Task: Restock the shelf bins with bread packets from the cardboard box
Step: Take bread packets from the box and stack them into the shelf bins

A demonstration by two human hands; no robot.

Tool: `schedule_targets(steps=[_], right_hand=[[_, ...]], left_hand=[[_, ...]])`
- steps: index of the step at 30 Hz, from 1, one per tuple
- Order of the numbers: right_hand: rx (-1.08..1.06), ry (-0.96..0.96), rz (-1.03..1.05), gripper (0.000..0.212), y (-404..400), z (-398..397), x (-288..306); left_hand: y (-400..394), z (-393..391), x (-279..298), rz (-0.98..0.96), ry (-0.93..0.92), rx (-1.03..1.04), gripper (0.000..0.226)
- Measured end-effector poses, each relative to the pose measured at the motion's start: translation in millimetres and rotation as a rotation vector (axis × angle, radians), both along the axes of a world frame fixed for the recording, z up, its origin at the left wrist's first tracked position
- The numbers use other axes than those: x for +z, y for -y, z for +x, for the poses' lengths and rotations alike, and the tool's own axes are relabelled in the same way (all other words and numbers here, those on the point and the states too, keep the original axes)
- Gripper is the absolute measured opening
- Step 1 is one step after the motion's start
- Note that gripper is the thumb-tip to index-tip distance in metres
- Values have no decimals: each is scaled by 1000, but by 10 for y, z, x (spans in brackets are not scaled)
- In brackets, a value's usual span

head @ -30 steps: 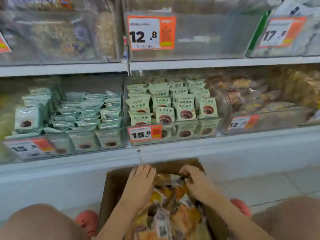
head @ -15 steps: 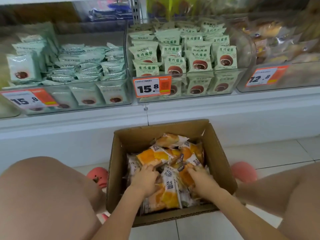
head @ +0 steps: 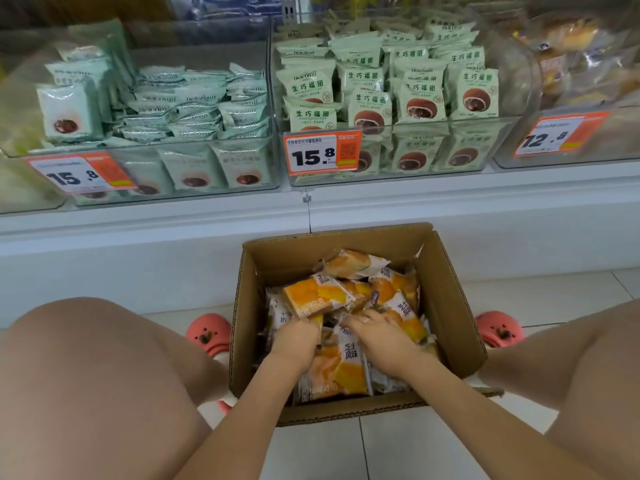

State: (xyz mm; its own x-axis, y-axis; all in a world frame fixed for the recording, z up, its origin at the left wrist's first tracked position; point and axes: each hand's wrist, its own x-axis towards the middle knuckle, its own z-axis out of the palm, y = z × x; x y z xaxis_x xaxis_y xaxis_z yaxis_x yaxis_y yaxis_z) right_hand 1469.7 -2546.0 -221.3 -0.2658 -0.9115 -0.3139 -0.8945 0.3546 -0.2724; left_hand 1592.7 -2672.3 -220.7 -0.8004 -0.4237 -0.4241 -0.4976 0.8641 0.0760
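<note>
Both hands reach into the cardboard box (head: 446,306): the left hand (head: 298,341) grips an orange bread packet (head: 311,297); the right hand (head: 377,336) lies flat, fingers relaxed, on other packets (head: 401,306).

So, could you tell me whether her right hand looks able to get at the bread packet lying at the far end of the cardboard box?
Probably yes. The right hand is already inside the open cardboard box, and the far bread packet lies on top of the pile with nothing over it.
</note>
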Motion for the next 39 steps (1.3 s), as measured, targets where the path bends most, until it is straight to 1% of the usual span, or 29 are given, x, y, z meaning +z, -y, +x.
schedule_targets(steps=[4, 6, 8, 10, 13, 15, 16, 19, 22, 24, 26, 28, 30, 32, 33, 34, 35, 36, 37, 38, 39], right_hand=[[125, -80, 172, 56, 133, 111, 22], [161, -147, 202, 53, 171, 137, 34], [222, -214, 219, 47, 210, 133, 77], [244, -195, 237, 41, 231, 94, 116], [207, -8, 215, 42, 229, 11, 242], [148, 152, 175, 35, 211, -50, 380], [107, 229, 141, 32, 194, -91, 468], [-89, 504, -53, 25, 149, -270, 833], [-303, 831, -275, 22, 123, -390, 1333], [-354, 905, -345, 29, 162, -446, 1662], [-382, 885, -436, 32, 235, -577, 2027], [-379, 842, -557, 29, 276, -767, 2524], [-359, 778, -681, 25, 275, -957, 3091], [-355, 742, -842, 21, 262, -1114, 3676], [-361, 761, -932, 21, 263, -1210, 3952], [-362, 788, -1016, 26, 279, -1289, 4226], [-356, 797, -1088, 38, 318, -1378, 4470], [-358, 781, -1141, 50, 383, -1480, 4683], [-369, 749, -1176, 57, 468, -1596, 4864], [-376, 723, -1194, 60, 576, -1729, 5005], [-391, 700, -1187, 58, 704, -1876, 5108]], left_hand=[[64, 33, 87, 125, 23, 66, 24], [106, 55, 115, 230, -16, 127, 22], [142, 85, 156, 282, -42, 137, 17], [172, 125, 192, 341, -57, 132, 13], [223, 185, 284, 502, -124, 158, 19], [271, 231, 407, 573, -212, 198, 22], [298, 249, 501, 596, -261, 220, 20], [402, 268, 882, 647, -455, 304, 17], [518, 177, 1401, 782, -684, 400, 22], [589, 35, 1827, 809, -799, 392, 21], [634, -128, 2332, 753, -868, 327, 18], [682, -276, 2870, 683, -973, 253, 15], [755, -411, 3413, 627, -1132, 220, 13], [883, -568, 3893, 540, -1366, 210, 15], [965, -664, 4095, 393, -1484, 196, 16], [1052, -778, 4264, 174, -1565, 168, 17], [1118, -893, 4407, -57, -1588, 122, 19], [1169, -1025, 4513, -257, -1560, 76, 22], [1224, -1180, 4571, -415, -1501, 25, 25], [1280, -1353, 4592, -531, -1445, -43, 26], [1320, -1535, 4577, -628, -1388, -114, 28]])
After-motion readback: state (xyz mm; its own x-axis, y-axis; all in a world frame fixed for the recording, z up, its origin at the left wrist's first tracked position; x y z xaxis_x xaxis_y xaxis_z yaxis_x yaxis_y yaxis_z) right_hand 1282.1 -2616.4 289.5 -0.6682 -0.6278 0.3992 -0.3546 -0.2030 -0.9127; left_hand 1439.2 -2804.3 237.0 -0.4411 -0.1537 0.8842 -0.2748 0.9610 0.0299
